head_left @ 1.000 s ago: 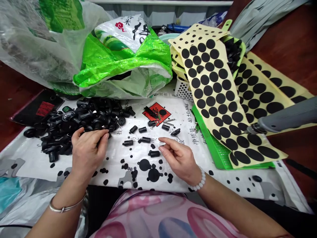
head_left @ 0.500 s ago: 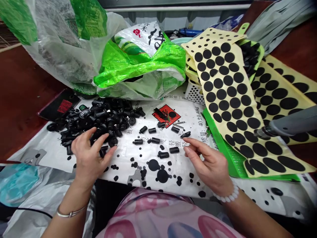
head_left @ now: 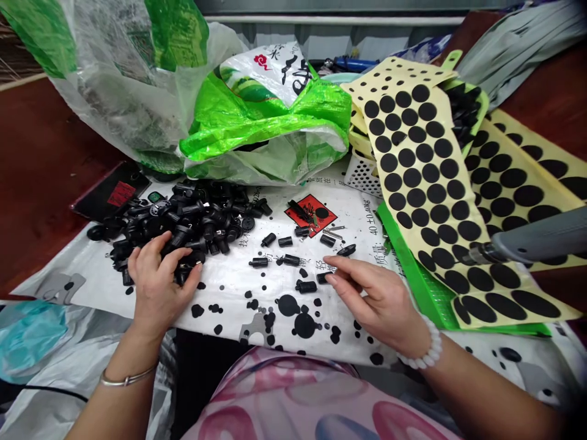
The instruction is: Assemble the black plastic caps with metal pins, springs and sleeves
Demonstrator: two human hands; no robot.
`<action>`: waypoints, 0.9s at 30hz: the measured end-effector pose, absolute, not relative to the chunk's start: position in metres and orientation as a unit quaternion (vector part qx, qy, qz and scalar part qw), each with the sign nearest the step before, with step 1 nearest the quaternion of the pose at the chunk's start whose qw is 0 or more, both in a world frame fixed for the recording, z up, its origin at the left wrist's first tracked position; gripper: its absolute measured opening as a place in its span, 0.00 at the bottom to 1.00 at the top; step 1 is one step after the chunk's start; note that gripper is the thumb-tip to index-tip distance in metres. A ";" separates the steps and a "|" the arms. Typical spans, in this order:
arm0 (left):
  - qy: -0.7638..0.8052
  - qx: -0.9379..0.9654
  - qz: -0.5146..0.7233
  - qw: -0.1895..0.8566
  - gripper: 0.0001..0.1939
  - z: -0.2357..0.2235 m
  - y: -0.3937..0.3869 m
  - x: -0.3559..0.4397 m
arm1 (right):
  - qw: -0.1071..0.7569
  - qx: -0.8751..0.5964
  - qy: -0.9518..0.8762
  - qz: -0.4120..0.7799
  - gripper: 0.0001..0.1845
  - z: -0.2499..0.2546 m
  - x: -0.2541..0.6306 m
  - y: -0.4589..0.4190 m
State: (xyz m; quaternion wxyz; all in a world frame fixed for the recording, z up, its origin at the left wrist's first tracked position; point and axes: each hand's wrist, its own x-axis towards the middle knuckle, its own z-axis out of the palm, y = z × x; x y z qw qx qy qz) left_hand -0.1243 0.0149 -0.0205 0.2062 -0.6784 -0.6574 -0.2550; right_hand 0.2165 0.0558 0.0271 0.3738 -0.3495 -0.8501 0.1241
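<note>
A heap of small black plastic parts lies on the left side of the white printed sheet. My left hand reaches over its near edge, fingers curved and spread, thumb apart; no part shows clearly in its grasp. Several loose black cylindrical pieces are scattered in the middle, among them a ribbed one and a stubby one. My right hand hovers at their right, index finger and thumb slightly apart. Its thumb tip is beside another black cylinder; whether they touch is unclear.
Green-and-white plastic bags stand behind the heap. To the right, yellowish sheets of black round stickers rest over a green tray and a perforated white basket. A grey tool with a metal tip juts in from the right. A dark phone-like slab lies at left.
My right hand has shifted left, from the oval black piece toward a black cylinder. My left hand has drawn slightly left at the heap. The view has shifted a little.
</note>
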 end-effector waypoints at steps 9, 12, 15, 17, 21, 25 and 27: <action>-0.662 -0.658 -0.297 0.201 0.14 -0.024 0.014 -0.125 | 0.062 -0.223 -0.972 0.045 0.10 0.038 0.088 0.081; -0.663 -0.651 -0.308 0.204 0.14 -0.027 0.013 -0.127 | -0.009 -0.221 -0.975 0.026 0.10 0.031 0.049 0.091; -0.661 -0.652 -0.311 0.205 0.14 -0.030 0.012 -0.127 | -0.027 -0.236 -0.971 0.011 0.12 0.025 0.034 0.105; -0.657 -0.658 -0.304 0.209 0.17 -0.030 0.012 -0.126 | -0.033 -0.249 -0.968 0.002 0.13 0.024 0.032 0.114; -0.631 -0.695 -0.261 0.226 0.21 -0.030 0.014 -0.125 | -0.034 -0.277 -0.960 -0.007 0.13 0.025 0.031 0.124; -0.633 -0.699 -0.241 0.229 0.19 -0.032 0.018 -0.123 | -0.025 -0.305 -0.952 -0.006 0.18 0.023 0.022 0.117; -0.643 -0.685 -0.250 0.233 0.19 -0.033 0.018 -0.123 | -0.019 -0.315 -0.949 -0.006 0.18 0.019 0.016 0.113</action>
